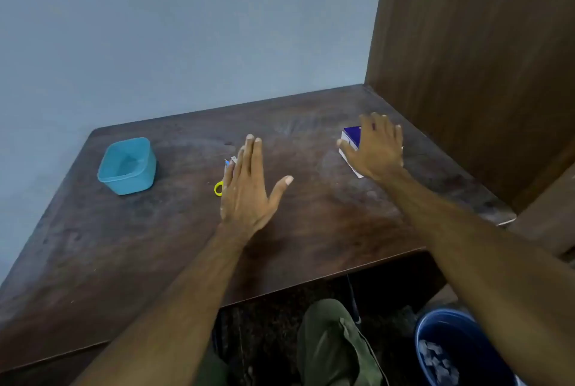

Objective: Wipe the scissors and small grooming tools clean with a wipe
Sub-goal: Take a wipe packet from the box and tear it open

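While both hands hover over the table [311, 223], I log the risks before any contact. My left hand [249, 186] is flat, fingers straight and together, grasping nothing; it covers most of the scissors [218, 189], of which only a yellow handle loop shows at its 9 o'clock edge. A small pale and blue item [230, 162] shows just beyond, at the hand's 11 o'clock; I cannot tell whether it is a grooming tool. My right hand [376, 149] is spread, fingers relaxed, over the box [350, 136] at 2 o'clock on the table; whether it touches the box cannot be determined. I judge this blue and white box to hold the wipes, though no label is legible.

Risk 1: blade position is hidden under my palm. Pressing down or closing blind may put fingers on an edge. Cause: occlusion.

Risk 2: a flat push may slide the scissors toward the tub [127, 166] at 9 o'clock. Cause: smooth wood, low friction.

Risk 3: pulling a wipe one-handed may lift or drag the box toward the right-hand panel. Cause: the box appears light and nothing braces it.

Risk 4: small tools may be missed. Cause: they are mostly concealed beneath my left hand.

Wiping is judged not yet begun; no wipe is visible in either hand.
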Demonstrator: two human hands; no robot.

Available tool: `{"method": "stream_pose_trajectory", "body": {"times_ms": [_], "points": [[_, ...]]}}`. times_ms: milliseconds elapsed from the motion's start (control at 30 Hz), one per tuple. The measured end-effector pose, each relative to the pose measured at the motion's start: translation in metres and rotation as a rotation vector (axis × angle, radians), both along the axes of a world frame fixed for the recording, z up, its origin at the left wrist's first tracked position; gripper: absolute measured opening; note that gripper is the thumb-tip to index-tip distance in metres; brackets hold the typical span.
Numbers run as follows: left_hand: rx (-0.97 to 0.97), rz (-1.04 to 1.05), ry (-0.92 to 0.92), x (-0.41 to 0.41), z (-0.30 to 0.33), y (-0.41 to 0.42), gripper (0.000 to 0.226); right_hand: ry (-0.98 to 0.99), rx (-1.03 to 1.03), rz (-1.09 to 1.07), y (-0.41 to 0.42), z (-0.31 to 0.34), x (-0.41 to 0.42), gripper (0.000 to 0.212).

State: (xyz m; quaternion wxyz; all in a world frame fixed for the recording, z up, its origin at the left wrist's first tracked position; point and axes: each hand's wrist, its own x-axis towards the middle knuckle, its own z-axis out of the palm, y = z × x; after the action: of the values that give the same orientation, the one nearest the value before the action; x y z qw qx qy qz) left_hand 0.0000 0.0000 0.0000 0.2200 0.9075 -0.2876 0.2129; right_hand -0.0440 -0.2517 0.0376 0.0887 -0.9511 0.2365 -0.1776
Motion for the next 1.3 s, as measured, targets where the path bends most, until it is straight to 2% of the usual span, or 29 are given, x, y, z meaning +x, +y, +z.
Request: {"method": "stream_pose_trajectory", "body": {"times_ms": [200, 300, 500, 633, 700, 833, 1033, 1167, 1233, 1300], "points": [[-0.044, -0.11, 0.161, 0.0, -0.019, -0.049, 0.097, 0.062, 0.126, -0.071, -0.037, -0.007, 0.003, 0.079], [-0.077, -0.159, 0.31, 0.004, -0.025, -0.083, 0.108, 0.065, 0.169, -0.056, -0.039, -0.014, 0.008, 0.082], [-0.2, -0.269, 0.597, 0.014, -0.031, -0.148, 0.128, 0.017, 0.105, -0.102, -0.037, -0.032, 0.013, 0.071], [-0.353, -0.442, 0.788, 0.019, -0.029, -0.18, 0.115, 0.026, 0.102, -0.123, -0.038, -0.035, 0.016, 0.069], [-0.4, -0.509, 0.773, 0.021, -0.032, -0.188, 0.106, 0.015, 0.108, -0.133, -0.037, -0.036, 0.017, 0.069], [-0.442, -0.518, 0.698, 0.027, -0.038, -0.193, 0.112, -0.005, 0.098, -0.136, -0.037, -0.037, 0.019, 0.068], [-0.442, -0.454, 0.644, 0.034, -0.049, -0.197, 0.104, -0.024, 0.167, -0.116, -0.045, -0.033, 0.019, 0.063], [-0.434, -0.447, 0.579, 0.035, -0.049, -0.196, 0.097, -0.23, 0.29, -0.083, -0.054, -0.015, 0.019, 0.046], [-0.432, -0.428, 0.572, 0.034, -0.048, -0.195, 0.097, -0.371, 0.226, -0.042, -0.062, -0.005, 0.017, 0.041], [-0.438, -0.419, 0.577, 0.033, -0.048, -0.195, 0.097, -0.424, 0.011, -0.018, -0.069, 0.004, 0.015, 0.037]]}}
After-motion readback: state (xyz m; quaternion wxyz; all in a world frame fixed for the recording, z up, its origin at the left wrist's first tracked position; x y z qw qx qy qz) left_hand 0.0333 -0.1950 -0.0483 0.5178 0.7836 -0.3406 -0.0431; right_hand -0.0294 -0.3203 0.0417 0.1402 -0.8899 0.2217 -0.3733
